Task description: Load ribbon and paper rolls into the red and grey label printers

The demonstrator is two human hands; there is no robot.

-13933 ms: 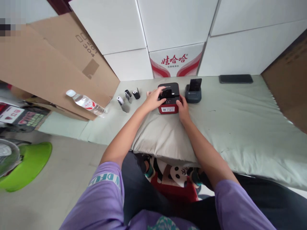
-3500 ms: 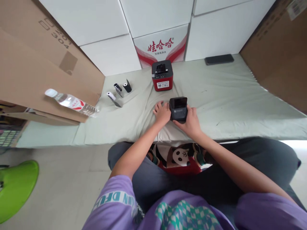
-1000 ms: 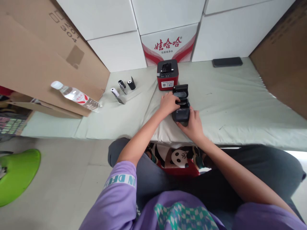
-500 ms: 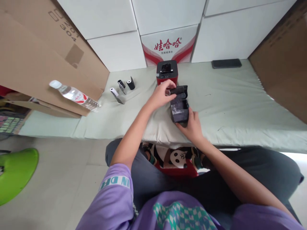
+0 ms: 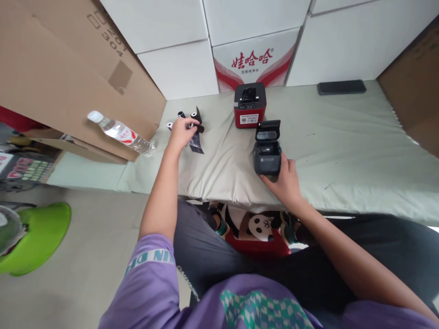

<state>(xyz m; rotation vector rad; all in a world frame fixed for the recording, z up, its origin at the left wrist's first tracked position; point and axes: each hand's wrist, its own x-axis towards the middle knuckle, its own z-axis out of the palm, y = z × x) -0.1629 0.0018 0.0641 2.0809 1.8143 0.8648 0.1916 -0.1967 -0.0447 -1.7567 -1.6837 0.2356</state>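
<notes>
My left hand pinches a black paper roll, whose loose dark strip hangs below it over the cloth. Just behind my fingers stand several small rolls, among them a black roll with its end sticking up and a partly hidden white-cored roll. My right hand grips the lower right corner of a small black label printer. The printer's lid is raised and its paper compartment lies exposed.
Behind the label printer stands a red and black printer. A dark phone-like slab lies at the back right. To the left, a water bottle leans by a cardboard box. White cartons line the back.
My left hand has moved left from the label printer to the small rolls, carrying the black paper roll. My right hand stays on the printer, whose compartment is now uncovered.
</notes>
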